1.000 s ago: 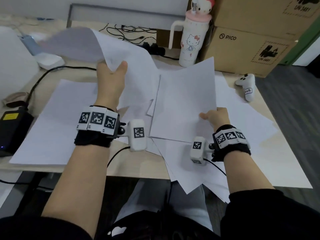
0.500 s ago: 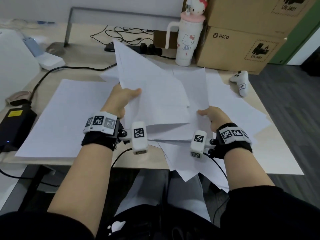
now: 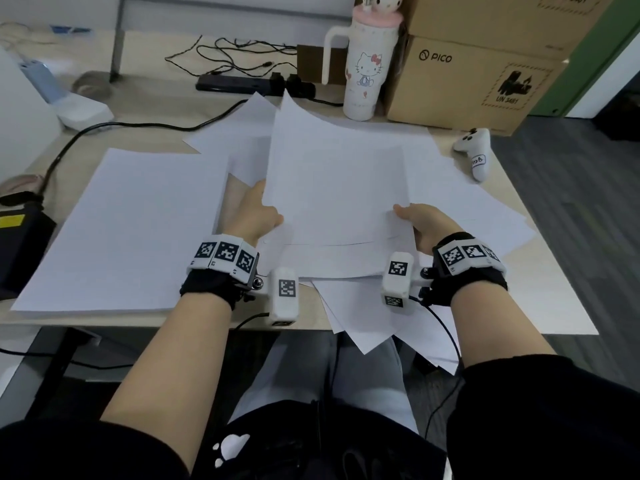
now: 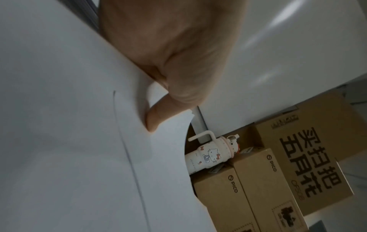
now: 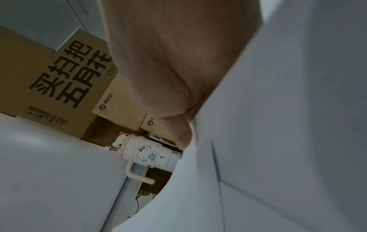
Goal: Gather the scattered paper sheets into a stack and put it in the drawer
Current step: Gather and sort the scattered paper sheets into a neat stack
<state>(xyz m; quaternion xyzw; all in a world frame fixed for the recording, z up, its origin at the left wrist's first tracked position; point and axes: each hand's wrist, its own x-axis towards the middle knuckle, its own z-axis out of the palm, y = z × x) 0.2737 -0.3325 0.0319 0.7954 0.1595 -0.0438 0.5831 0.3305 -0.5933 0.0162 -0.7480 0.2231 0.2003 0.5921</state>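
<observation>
The surface [image 3: 145, 133] is strewn with paper sheets [image 3: 121, 230], several hanging over its near edge. Between both hands sits the gathered bundle [image 3: 332, 188], left hand [image 3: 256, 213] and right hand [image 3: 420, 220] each in a pinching grip on its side edges. Misaligned sheets could slip out; no drawer in view

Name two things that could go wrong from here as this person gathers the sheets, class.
1. The loose sheets overhanging the desk's near edge could slip to the floor if the held sheets, gripped by the left hand and right hand, drag across them.
2. The held sheets' raised far edge lies close to the tumbler; pushing forward might knock it.
</observation>
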